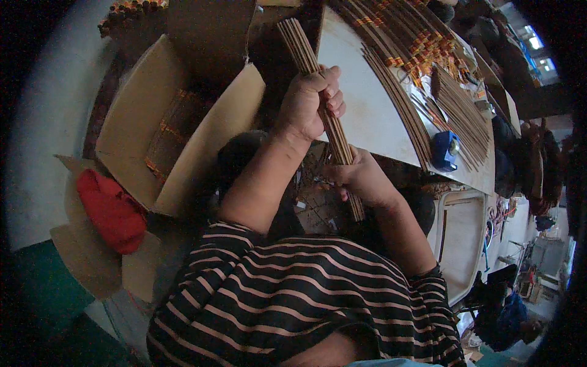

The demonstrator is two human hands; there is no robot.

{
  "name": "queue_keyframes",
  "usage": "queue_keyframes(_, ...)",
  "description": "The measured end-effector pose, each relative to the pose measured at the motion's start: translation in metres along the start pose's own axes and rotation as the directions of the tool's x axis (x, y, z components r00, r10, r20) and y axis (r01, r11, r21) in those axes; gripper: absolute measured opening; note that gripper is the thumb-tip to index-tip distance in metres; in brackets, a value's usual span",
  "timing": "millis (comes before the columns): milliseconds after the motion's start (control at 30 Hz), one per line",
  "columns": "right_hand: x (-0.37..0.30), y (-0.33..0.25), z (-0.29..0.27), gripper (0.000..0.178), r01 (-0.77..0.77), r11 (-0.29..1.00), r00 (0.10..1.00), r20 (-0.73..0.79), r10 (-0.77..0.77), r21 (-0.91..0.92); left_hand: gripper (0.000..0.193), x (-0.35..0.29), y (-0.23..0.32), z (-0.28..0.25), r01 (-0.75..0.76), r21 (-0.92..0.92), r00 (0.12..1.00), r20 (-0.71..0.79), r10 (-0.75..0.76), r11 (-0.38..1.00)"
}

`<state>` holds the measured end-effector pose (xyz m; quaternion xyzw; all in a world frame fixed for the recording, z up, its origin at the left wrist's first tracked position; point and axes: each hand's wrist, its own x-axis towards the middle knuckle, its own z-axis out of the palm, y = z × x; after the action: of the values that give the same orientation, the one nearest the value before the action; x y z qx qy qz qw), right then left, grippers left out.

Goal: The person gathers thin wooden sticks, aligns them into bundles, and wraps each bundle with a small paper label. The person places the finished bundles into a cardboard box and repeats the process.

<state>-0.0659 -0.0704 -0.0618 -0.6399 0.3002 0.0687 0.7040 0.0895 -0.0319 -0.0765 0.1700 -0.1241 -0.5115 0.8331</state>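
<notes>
A bundle of thin brown sticks (335, 129) slants across the middle of the view, its upper end farther away and to the left. My left hand (310, 101) is wrapped round its upper part, with the stick ends standing out above the fist. Lower down, my right hand (361, 176) grips the same bundle near its bottom end, which pokes out below the fingers. The bundle is held over the gap between my body and the near edge of the white table (351, 79).
On the table lie long sticks with red and yellow bands (422, 52), loose brown sticks (461, 113) and a blue tape dispenser (445, 151). An open cardboard box (137, 116) at left holds banded bundles. A red cloth (111, 211) lies beside it. A white-framed stool (455, 244) stands at right.
</notes>
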Motion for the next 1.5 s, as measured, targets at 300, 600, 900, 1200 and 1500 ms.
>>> queue_keyframes(300,0.009,-0.003,0.01,0.017,0.036,0.985,0.996,-0.072,-0.048,-0.167,0.02,-0.004,-0.003,-0.014,-0.015,0.058,0.985,-0.172,0.025,0.998)
queue_keyframes(600,0.012,0.016,0.01,0.017,0.033,0.974,0.979,-0.188,-0.076,-0.226,0.024,0.0,-0.014,-0.007,-0.017,0.215,0.943,-0.322,0.087,0.976)
queue_keyframes(900,0.009,0.016,0.009,0.016,0.078,0.947,0.977,-0.166,-0.136,-0.313,0.022,-0.002,-0.016,-0.007,-0.02,0.197,0.951,-0.298,0.079,0.98)
queue_keyframes(1200,0.002,0.006,0.015,0.017,-0.106,0.994,0.994,-0.022,0.106,-0.018,0.022,-0.005,-0.008,-0.013,-0.051,0.146,0.976,-0.204,0.08,0.988)
queue_keyframes(1500,-0.003,0.0,0.011,0.019,-0.135,0.982,0.984,0.131,0.118,0.131,0.022,-0.009,0.0,-0.014,-0.026,-0.049,0.998,-0.05,0.023,0.998)
